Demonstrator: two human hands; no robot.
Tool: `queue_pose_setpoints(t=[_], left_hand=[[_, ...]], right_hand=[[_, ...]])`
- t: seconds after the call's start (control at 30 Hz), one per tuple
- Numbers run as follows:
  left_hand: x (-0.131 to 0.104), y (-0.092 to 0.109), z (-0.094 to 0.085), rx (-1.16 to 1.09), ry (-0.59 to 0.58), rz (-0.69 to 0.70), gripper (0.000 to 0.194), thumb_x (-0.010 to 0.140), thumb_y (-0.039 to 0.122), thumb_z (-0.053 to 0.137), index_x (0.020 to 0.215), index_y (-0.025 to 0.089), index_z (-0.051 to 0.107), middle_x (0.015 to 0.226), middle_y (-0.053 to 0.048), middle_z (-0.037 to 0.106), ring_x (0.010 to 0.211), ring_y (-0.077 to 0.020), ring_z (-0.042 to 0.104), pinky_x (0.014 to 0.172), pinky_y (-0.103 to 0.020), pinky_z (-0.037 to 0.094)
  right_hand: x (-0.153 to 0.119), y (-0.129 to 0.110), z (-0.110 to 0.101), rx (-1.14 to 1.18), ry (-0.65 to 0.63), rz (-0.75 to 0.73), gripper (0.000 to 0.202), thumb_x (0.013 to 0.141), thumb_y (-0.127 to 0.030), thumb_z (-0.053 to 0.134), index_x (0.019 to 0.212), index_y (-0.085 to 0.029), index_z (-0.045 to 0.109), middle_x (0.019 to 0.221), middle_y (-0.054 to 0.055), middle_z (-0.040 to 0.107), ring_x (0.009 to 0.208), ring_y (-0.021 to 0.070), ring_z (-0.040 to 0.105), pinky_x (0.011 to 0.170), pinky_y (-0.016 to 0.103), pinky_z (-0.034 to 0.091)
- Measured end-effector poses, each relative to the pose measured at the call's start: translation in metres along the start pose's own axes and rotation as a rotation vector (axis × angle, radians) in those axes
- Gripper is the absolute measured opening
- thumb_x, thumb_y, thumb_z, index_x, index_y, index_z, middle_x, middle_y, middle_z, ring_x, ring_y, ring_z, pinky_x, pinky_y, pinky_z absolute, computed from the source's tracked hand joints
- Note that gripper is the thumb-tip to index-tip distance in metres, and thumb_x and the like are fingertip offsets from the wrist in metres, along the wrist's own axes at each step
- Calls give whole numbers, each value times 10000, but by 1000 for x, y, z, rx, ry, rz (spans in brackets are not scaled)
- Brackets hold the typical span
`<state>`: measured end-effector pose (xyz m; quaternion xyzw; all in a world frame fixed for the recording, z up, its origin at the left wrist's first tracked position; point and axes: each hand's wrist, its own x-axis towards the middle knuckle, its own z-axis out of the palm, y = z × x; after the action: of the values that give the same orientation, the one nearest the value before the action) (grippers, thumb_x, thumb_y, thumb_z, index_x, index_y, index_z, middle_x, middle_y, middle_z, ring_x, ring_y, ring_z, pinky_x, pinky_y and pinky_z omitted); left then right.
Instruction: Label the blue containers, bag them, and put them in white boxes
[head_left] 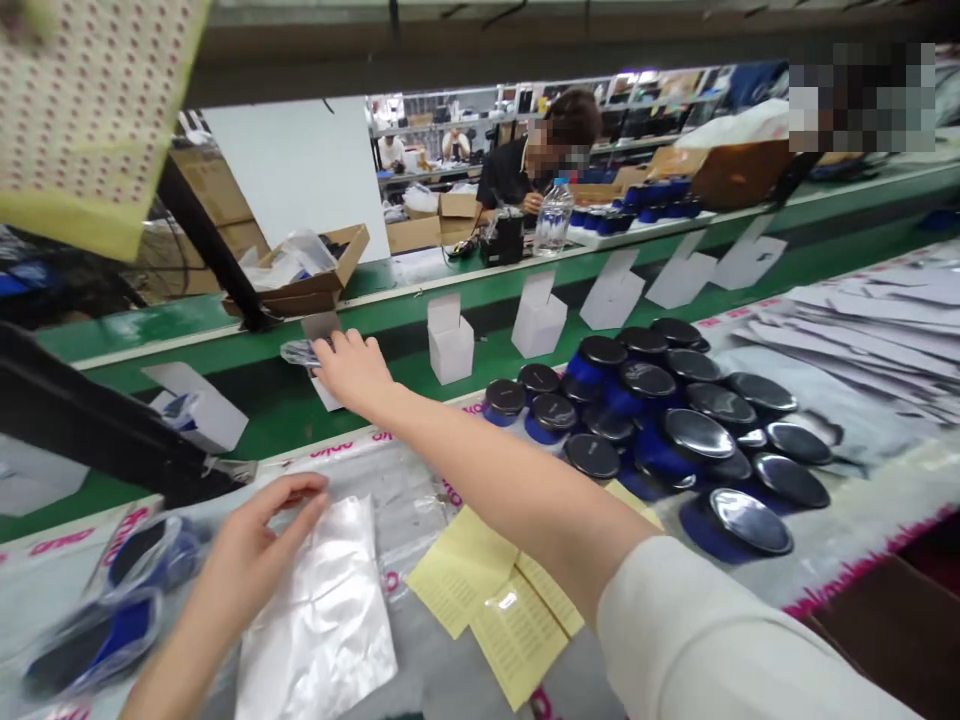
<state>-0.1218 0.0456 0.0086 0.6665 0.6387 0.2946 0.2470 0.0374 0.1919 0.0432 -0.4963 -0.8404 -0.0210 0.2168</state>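
Observation:
My right hand (354,372) reaches out over a small white box (325,392) on the green belt. Its fingers curl onto a clear plastic-bagged item (298,353) at the box top; most of that item and the box is hidden behind the hand. My left hand (262,545) hovers at the edge of a stack of clear plastic bags (330,620), thumb and fingers curved and apart, holding nothing I can see. Left of it lie two blue-and-black items in plastic bags (94,645). To the right stand several blue round items with glossy black tops (697,435).
More open white boxes (451,345) line the green belt (390,345). Yellow printed sheets (517,640) lie on the bench, flat white cartons (885,335) at right. A dark post (112,420) slants in at left. Across the belt sits a co-worker (506,170) near a plastic bottle (555,215).

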Motion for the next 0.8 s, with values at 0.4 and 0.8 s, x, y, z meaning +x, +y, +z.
queue_pose_setpoints(t=[0.4,0.8], left_hand=[[1,-1,17,152,-145,161,313,871,455,594,1052,237,727,1179,-93,749,1162,-321,659,1032,-484,503],[115,6,21,-416,303,-197,934,600,213,875,1418,182,426,1568,-213,395,1481,-361,339,1150,-472,356]], right_hand=[[40,3,-5,175,-110,103,591,908,-523,664,1378,-192,530,1492,164,481,1261,325,547,967,504,527],[62,4,-6,132,-209,10,390,965,-379,636,1298,-181,595,1302,100,623,1095,239,649,909,461,568]])
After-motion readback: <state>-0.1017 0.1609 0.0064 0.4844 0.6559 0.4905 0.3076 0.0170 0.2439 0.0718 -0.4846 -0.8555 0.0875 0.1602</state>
